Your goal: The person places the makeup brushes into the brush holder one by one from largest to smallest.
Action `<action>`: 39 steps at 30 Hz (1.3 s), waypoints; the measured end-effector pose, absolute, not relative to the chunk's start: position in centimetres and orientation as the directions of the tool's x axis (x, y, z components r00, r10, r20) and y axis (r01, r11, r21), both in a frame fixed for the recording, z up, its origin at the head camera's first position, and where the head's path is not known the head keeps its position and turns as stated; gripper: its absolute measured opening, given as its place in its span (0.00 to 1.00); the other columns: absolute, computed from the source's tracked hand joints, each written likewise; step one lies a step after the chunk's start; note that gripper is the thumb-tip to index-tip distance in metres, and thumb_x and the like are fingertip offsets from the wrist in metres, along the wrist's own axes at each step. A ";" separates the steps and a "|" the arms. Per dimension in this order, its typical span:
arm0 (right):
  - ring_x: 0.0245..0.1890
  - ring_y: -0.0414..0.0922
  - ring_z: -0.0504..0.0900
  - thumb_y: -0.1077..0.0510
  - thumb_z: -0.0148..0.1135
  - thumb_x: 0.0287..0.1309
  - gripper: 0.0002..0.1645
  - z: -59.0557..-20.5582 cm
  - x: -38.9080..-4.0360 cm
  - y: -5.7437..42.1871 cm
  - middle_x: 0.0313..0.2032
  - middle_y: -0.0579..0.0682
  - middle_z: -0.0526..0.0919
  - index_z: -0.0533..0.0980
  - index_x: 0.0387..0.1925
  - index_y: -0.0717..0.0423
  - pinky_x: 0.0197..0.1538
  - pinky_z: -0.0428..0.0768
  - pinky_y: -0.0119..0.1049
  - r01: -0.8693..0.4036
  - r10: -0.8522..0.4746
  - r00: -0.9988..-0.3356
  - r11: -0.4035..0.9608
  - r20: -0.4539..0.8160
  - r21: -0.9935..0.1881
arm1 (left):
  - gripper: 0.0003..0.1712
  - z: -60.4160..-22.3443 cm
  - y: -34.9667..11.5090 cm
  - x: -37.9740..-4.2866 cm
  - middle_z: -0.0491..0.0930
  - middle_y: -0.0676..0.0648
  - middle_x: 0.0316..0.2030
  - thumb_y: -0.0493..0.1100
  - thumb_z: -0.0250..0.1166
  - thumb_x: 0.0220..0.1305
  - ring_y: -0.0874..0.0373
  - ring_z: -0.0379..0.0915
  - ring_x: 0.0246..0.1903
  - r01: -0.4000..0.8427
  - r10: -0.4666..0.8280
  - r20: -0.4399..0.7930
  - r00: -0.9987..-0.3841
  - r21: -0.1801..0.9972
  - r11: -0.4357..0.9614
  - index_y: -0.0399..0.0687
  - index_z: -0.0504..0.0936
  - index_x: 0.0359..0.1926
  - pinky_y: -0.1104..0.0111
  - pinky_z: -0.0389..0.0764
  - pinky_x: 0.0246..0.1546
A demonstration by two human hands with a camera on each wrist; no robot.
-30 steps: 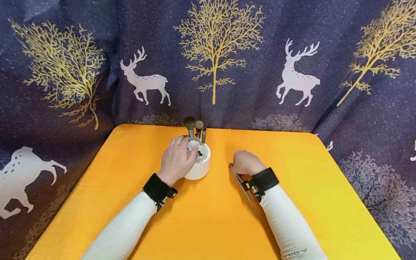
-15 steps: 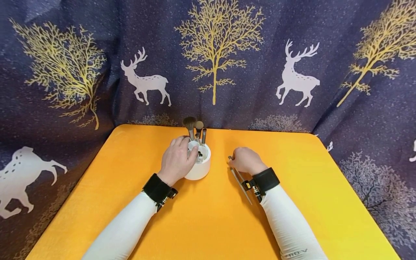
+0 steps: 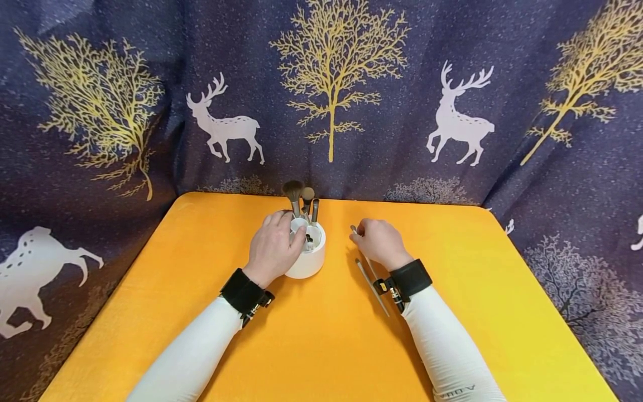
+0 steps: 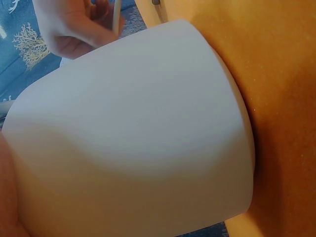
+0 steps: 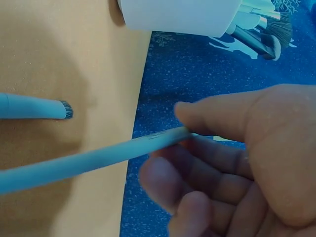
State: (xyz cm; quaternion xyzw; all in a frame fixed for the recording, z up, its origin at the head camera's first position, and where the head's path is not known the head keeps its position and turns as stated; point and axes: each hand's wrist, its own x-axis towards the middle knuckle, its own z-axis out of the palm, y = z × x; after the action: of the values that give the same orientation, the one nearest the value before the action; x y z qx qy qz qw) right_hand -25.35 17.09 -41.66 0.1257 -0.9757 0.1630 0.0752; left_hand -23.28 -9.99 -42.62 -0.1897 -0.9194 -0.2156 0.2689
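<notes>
A round white brush holder (image 3: 305,263) with inner compartments stands upright on the table. My left hand (image 3: 273,245) holds it from the left side, with the thumb at the rim. Its white wall (image 4: 133,118) fills most of the left wrist view. My right hand (image 3: 382,243) pinches a slim makeup brush (image 5: 98,159) between thumb and fingers, its handle slanting back toward the wrist. A second makeup brush (image 3: 373,287) lies on the table beside that hand, and its short dark bristles (image 5: 68,109) show in the right wrist view.
Several makeup brushes (image 3: 293,191) stand bristles up in the back of the holder. The orange table (image 3: 311,346) ends at the back against a dark blue curtain (image 3: 372,173) printed with deer and trees.
My right hand has moved slightly away from me with the pinched brush, parting it from the brush that stays lying on the table. The left hand and the holder have not moved.
</notes>
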 end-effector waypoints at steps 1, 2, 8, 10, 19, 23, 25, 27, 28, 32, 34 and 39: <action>0.19 0.43 0.72 0.44 0.63 0.62 0.13 -41.7 -25.4 17.1 0.19 0.42 0.75 0.76 0.28 0.46 0.23 0.71 0.39 -0.273 -0.215 -0.954 0.913 0.210 -0.303 | 0.37 -42.6 -10.0 -23.3 0.75 0.36 0.56 0.62 0.42 0.74 0.43 0.69 0.53 0.465 0.233 0.577 -0.783 0.294 0.835 0.32 0.76 0.58 0.53 0.75 0.51; 0.18 0.42 0.72 0.44 0.63 0.62 0.13 -41.7 -25.4 17.1 0.19 0.42 0.75 0.76 0.29 0.47 0.23 0.71 0.39 -0.276 -0.210 -0.950 0.911 0.231 -0.307 | 0.37 -42.6 -10.0 -23.3 0.75 0.36 0.56 0.62 0.42 0.74 0.43 0.69 0.53 0.464 0.232 0.577 -0.783 0.293 0.836 0.32 0.76 0.58 0.53 0.75 0.51; 0.18 0.41 0.71 0.43 0.61 0.65 0.13 -41.6 -25.4 17.0 0.20 0.40 0.75 0.76 0.32 0.46 0.22 0.70 0.39 -0.300 -0.179 -0.923 0.890 0.342 -0.343 | 0.38 -42.5 -10.0 -23.2 0.75 0.37 0.56 0.62 0.41 0.74 0.43 0.69 0.53 0.464 0.235 0.573 -0.785 0.292 0.836 0.32 0.76 0.58 0.54 0.75 0.50; 0.18 0.41 0.71 0.42 0.60 0.65 0.13 -41.4 -25.4 17.0 0.20 0.40 0.75 0.77 0.32 0.46 0.22 0.69 0.39 -0.311 -0.168 -0.912 0.879 0.375 -0.361 | 0.38 -42.5 -9.9 -23.2 0.75 0.37 0.56 0.62 0.41 0.74 0.43 0.69 0.52 0.464 0.236 0.571 -0.786 0.295 0.835 0.32 0.75 0.58 0.54 0.75 0.51; 0.20 0.39 0.71 0.42 0.60 0.65 0.13 -41.0 -25.3 16.8 0.22 0.39 0.75 0.77 0.33 0.45 0.24 0.69 0.38 -0.382 -0.144 -0.834 0.848 0.533 -0.367 | 0.38 -42.5 -10.0 -23.3 0.75 0.37 0.55 0.62 0.42 0.74 0.43 0.69 0.52 0.460 0.228 0.572 -0.788 0.301 0.836 0.32 0.76 0.58 0.54 0.75 0.50; 0.20 0.37 0.71 0.42 0.61 0.65 0.13 -40.9 -25.3 16.6 0.23 0.39 0.76 0.78 0.33 0.45 0.24 0.69 0.37 -0.421 -0.138 -0.790 0.831 0.597 -0.364 | 0.39 -42.5 -9.9 -23.2 0.75 0.37 0.56 0.63 0.41 0.74 0.43 0.69 0.52 0.459 0.228 0.571 -0.788 0.299 0.837 0.33 0.76 0.58 0.53 0.75 0.50; 0.20 0.37 0.70 0.43 0.61 0.65 0.12 -40.8 -25.2 16.5 0.23 0.39 0.76 0.77 0.33 0.45 0.24 0.69 0.37 -0.446 -0.134 -0.768 0.815 0.626 -0.372 | 0.39 -42.5 -9.9 -23.2 0.75 0.37 0.56 0.63 0.40 0.74 0.43 0.69 0.52 0.458 0.229 0.570 -0.789 0.297 0.838 0.32 0.76 0.58 0.53 0.75 0.50; 0.20 0.37 0.70 0.44 0.62 0.65 0.11 -40.7 -25.2 16.5 0.23 0.39 0.75 0.77 0.33 0.45 0.23 0.69 0.37 -0.471 -0.130 -0.747 0.796 0.652 -0.381 | 0.39 -42.5 -9.9 -23.2 0.75 0.37 0.56 0.63 0.40 0.74 0.43 0.69 0.52 0.458 0.230 0.569 -0.789 0.296 0.838 0.32 0.76 0.58 0.53 0.75 0.50; 0.20 0.37 0.70 0.44 0.62 0.65 0.11 -40.6 -25.1 16.4 0.23 0.39 0.75 0.76 0.33 0.45 0.24 0.69 0.37 -0.481 -0.128 -0.738 0.789 0.663 -0.383 | 0.39 -42.5 -9.9 -23.2 0.75 0.37 0.56 0.63 0.40 0.74 0.43 0.69 0.52 0.457 0.230 0.567 -0.791 0.297 0.838 0.32 0.76 0.58 0.53 0.75 0.50; 0.21 0.36 0.70 0.44 0.62 0.65 0.11 -40.3 -25.0 16.3 0.23 0.38 0.75 0.76 0.33 0.45 0.24 0.69 0.36 -0.514 -0.121 -0.706 0.765 0.697 -0.388 | 0.39 -42.4 -9.9 -23.2 0.75 0.37 0.56 0.63 0.40 0.74 0.43 0.69 0.53 0.455 0.230 0.563 -0.794 0.300 0.838 0.32 0.76 0.58 0.53 0.75 0.50; 0.22 0.35 0.71 0.44 0.61 0.65 0.11 -40.2 -25.0 16.2 0.24 0.38 0.75 0.76 0.34 0.45 0.24 0.70 0.35 -0.529 -0.121 -0.692 0.756 0.712 -0.386 | 0.39 -42.4 -9.9 -23.2 0.75 0.37 0.56 0.63 0.40 0.74 0.43 0.69 0.53 0.454 0.229 0.562 -0.795 0.302 0.838 0.33 0.75 0.59 0.53 0.75 0.50; 0.26 0.35 0.75 0.46 0.62 0.65 0.10 -39.7 -24.7 16.0 0.27 0.38 0.77 0.77 0.35 0.47 0.26 0.73 0.34 -0.581 -0.120 -0.643 0.720 0.757 -0.380 | 0.39 -42.4 -9.9 -23.2 0.75 0.37 0.55 0.63 0.41 0.74 0.43 0.69 0.52 0.455 0.227 0.568 -0.791 0.299 0.839 0.33 0.76 0.58 0.53 0.75 0.49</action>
State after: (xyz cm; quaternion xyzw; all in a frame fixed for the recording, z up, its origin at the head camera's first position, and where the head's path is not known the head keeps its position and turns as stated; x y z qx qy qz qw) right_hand -24.73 16.03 -39.74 0.2062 -0.8506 0.3125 0.3691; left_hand -23.19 -9.93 -42.39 -0.1850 -0.9215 -0.2156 0.2648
